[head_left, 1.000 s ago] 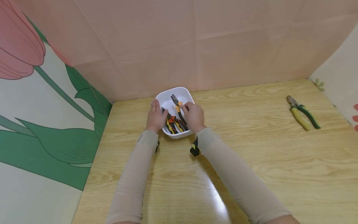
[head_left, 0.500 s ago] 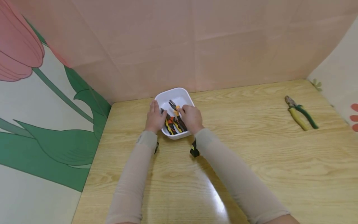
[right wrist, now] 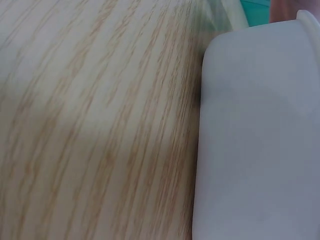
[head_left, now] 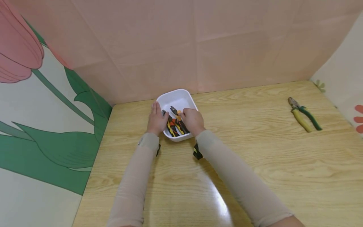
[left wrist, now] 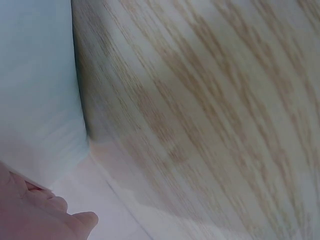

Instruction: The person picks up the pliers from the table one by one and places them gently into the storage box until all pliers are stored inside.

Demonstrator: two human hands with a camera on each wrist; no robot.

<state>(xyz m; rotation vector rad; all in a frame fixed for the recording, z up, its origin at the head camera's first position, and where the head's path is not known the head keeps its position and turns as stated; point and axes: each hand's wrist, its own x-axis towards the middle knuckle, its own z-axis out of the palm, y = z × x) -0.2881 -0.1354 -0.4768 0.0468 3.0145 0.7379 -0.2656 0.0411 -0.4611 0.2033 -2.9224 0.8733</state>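
Step in hand, as judged: pliers being set into the white tub [head_left: 177, 96]. The right hand [head_left: 193, 121] sits over the tub's near right corner, fingers curled on the orange-and-black pliers [head_left: 178, 118], whose head points away from the grip toward the tub's far wall. A second pair, yellow and black [head_left: 171, 127], lies just left of the held pair, inside the tub.

The left hand [head_left: 156, 120] lies flat against the tub's left wall, fingers straight, steadying it.

Next move likely calls for loosening the fingers so the held pair settles beside the other without tipping the tub.

Green-and-yellow pliers [head_left: 304, 114] lie on the table [head_left: 255, 164], well apart to the right of the grip.

Views: only the head camera shows hands, tools and tub contents. Left wrist view gives wood grain, a pale wall and a fingertip edge [left wrist: 80, 220]; right wrist view gives only the tub's outer wall [right wrist: 260, 140] against the table.
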